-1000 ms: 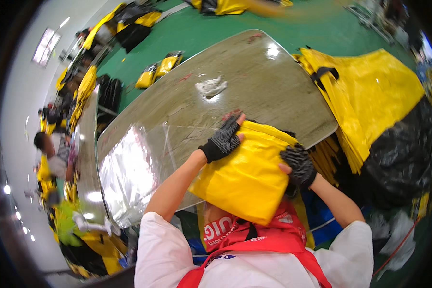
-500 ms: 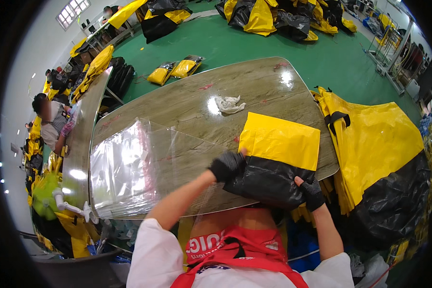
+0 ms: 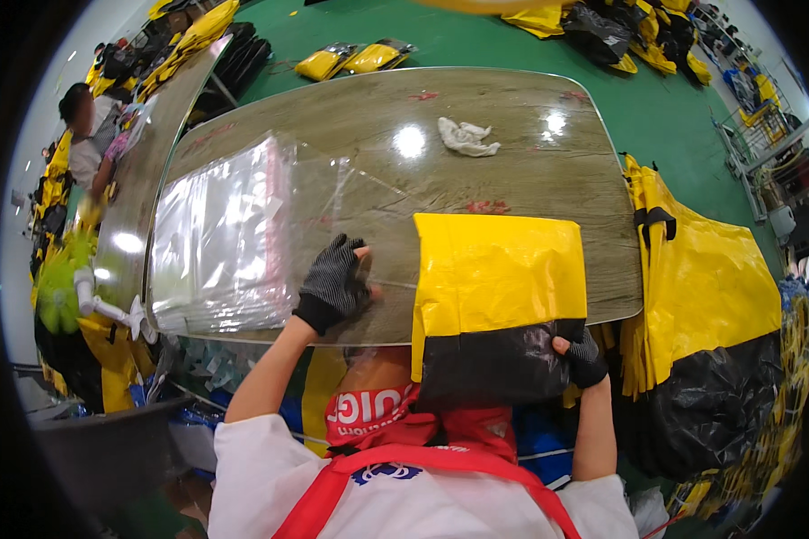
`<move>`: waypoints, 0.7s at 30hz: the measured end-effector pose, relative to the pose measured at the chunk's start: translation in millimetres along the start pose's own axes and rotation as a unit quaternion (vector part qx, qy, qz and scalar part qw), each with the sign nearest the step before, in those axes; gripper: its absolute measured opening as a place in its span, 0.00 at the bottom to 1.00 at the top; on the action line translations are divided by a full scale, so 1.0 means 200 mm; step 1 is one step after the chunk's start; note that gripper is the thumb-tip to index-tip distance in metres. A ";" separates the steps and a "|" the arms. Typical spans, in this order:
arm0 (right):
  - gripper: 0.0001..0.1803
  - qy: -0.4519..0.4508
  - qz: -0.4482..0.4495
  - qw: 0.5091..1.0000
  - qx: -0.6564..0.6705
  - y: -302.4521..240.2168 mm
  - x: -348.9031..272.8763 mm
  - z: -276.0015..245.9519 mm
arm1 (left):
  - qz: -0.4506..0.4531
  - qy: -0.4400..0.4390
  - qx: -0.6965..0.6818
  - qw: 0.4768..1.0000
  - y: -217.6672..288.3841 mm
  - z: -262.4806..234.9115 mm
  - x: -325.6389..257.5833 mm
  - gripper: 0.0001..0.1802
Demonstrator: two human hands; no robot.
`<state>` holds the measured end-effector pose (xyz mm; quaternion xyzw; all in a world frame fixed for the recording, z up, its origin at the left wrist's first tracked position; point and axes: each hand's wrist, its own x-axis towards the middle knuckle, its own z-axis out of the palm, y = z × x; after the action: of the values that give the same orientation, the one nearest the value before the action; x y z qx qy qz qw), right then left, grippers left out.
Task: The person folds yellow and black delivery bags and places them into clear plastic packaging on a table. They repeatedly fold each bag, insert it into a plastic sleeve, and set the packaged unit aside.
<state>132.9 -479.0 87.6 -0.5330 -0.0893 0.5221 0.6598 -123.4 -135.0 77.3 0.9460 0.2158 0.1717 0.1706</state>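
A folded sheet bundle (image 3: 502,278), yellow above and black below, lies partly over the table's near edge. My right hand (image 3: 586,357), in a dark fingerless glove, grips its lower right side, thumb on top and fingers underneath. My left hand (image 3: 334,286), in a matching glove, is off the bundle to its left. Its fingers are half bent, with thumb and forefinger apart and nothing visible between them. Left of it lies a stack of clear plastic bags (image 3: 220,242). One loose clear bag (image 3: 333,198) spreads from that stack toward the middle of the table.
On the wood-patterned table (image 3: 333,112) lies a crumpled white cloth (image 3: 467,137). Yellow-black sheets (image 3: 706,287) hang at its right side. Two wrapped packs (image 3: 355,59) rest on the green floor. A person (image 3: 94,135) works at another table on the left, near a green fan (image 3: 63,283).
My left hand has let go of the bundle and moved left. The bundle has straightened and come nearer to me, still in my right hand. The view has tilted downward.
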 end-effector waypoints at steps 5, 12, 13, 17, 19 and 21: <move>0.34 -0.033 0.025 0.995 -0.090 -0.07 0.06 0.01 | 0.001 -0.035 0.053 0.998 -0.04 0.07 -0.15 0.22; 0.32 -0.013 0.039 0.989 -0.142 -0.23 -0.04 0.14 | -0.037 0.006 -0.042 0.998 -0.11 0.11 -0.12 0.19; 0.31 -0.015 0.051 0.988 -0.142 -0.21 -0.04 0.13 | -0.042 0.016 -0.058 0.997 -0.11 0.09 -0.11 0.18; 0.30 -0.020 0.060 0.987 -0.145 -0.17 0.00 0.13 | 0.048 0.003 0.127 0.991 0.03 0.01 -0.10 0.21; 0.31 -0.023 0.045 0.993 -0.105 -0.16 -0.01 0.04 | 0.065 0.016 0.042 0.997 0.02 0.00 -0.15 0.19; 0.33 0.090 -0.017 0.988 -0.123 -0.14 -0.07 -0.13 | 0.132 0.008 -0.013 0.991 0.12 -0.05 -0.20 0.17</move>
<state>160.4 -502.2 105.1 -0.6535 -0.1018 0.4457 0.6033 -152.7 -172.2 86.3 0.9626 0.0879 0.2028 0.1567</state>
